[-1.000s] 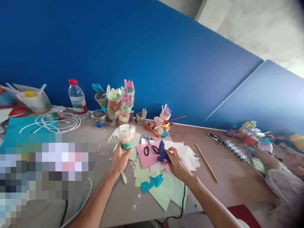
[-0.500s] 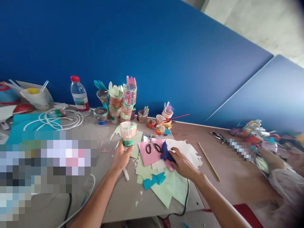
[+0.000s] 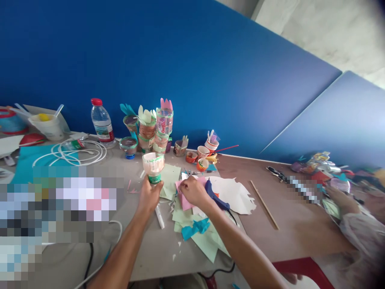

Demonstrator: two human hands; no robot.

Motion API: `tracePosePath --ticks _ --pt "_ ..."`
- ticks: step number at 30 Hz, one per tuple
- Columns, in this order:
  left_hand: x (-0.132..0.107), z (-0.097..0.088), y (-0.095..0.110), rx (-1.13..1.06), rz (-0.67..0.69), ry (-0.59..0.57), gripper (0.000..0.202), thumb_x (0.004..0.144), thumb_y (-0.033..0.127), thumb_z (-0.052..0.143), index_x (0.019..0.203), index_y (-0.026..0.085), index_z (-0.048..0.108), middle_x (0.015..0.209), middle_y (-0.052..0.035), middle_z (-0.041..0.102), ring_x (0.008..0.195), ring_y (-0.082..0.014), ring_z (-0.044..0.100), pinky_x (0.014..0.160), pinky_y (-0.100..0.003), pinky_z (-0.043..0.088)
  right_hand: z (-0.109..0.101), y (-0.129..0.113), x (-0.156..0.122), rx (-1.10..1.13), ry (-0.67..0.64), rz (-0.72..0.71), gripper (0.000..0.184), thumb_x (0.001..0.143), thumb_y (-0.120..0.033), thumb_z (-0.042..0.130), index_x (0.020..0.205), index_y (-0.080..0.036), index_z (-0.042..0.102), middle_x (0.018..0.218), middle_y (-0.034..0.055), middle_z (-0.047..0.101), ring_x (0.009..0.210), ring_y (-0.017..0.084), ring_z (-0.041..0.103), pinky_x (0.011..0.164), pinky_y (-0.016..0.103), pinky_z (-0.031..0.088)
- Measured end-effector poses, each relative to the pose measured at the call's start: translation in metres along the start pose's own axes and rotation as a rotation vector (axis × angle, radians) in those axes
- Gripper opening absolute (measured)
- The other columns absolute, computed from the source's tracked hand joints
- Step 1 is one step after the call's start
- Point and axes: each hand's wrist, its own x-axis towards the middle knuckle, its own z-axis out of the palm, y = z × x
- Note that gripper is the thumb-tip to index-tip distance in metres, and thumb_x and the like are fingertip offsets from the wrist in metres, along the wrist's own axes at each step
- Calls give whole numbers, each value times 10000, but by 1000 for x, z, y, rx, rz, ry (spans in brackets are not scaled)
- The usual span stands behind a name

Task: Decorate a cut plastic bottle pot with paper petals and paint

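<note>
The left hand [image 3: 149, 195] grips the inverted cut bottle top [image 3: 153, 165] by its neck, steadying it upright, while the right hand [image 3: 192, 190] at its three o'clock pinches pink paper [image 3: 184, 200].

Pixelated patch [image 3: 60, 208] over the table's left; scissors beneath right hand [image 3: 194, 190].

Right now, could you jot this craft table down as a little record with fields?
left hand: grip around the neck of an upturned cut bottle top
right hand: fingers on the pink paper
glue gun: blue, lying on the white paper, just right of the right hand
back of table: water bottle, decorated bottle crafts, paper cups
</note>
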Motion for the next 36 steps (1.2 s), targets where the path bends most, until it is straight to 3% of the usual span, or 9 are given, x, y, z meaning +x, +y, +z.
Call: tracePosePath --ticks 4,9,13,18,25,31,36 --pt "-2 0 2 -3 51 3 376 695 348 578 1021 163 549 909 -68 643 866 -238 603 812 -369 455 16 -22 12 -88 -13 42 308 859 -344 520 946 -108 698 1048 181 647 847 242 658 741 320 478" --pt "-3 3 1 -26 75 -21 405 713 360 567 1054 143 551 917 -80 651 866 -238 607 825 -378 457 32 -28 16 -189 -35 76 401 837 -393 553 1045 -64 653 1103 225 620 870 277 662 733 360 501" --pt "-3 4 0 -21 70 -14 424 710 367 566 1064 136 546 930 -94 651 869 -247 610 815 -387 464 36 -25 21 -94 -48 122 384 806 -359 584 1054 -72 640 1132 221 617 909 278 652 743 346 493" --pt "-3 4 -2 -16 98 -20 408 720 357 560 1067 143 541 938 -90 650 893 -243 607 837 -383 458 37 -19 25 19 -34 162 203 776 -193 558 930 -110 660 1005 176 671 867 241 651 691 290 454" --pt "-2 4 -4 -40 107 -17 358 707 340 571 1011 155 544 909 -77 647 841 -225 605 801 -361 462 37 -6 30 301 29 172 80 656 -105 572 713 -156 595 682 39 626 650 155 566 566 235 360" --pt "-3 5 -1 -47 25 -21 381 705 315 581 1051 162 539 938 -66 650 869 -220 604 816 -351 456 22 2 29 597 69 115 75 677 -216 546 649 -196 479 556 -33 527 527 128 507 498 227 357" --pt "-5 6 2 -86 -9 -83 400 717 282 584 1096 162 545 1044 -86 656 986 -238 595 889 -373 433 -4 -6 16 1167 148 -59 132 655 -252 602 744 -189 528 558 -49 532 506 112 503 516 229 397"
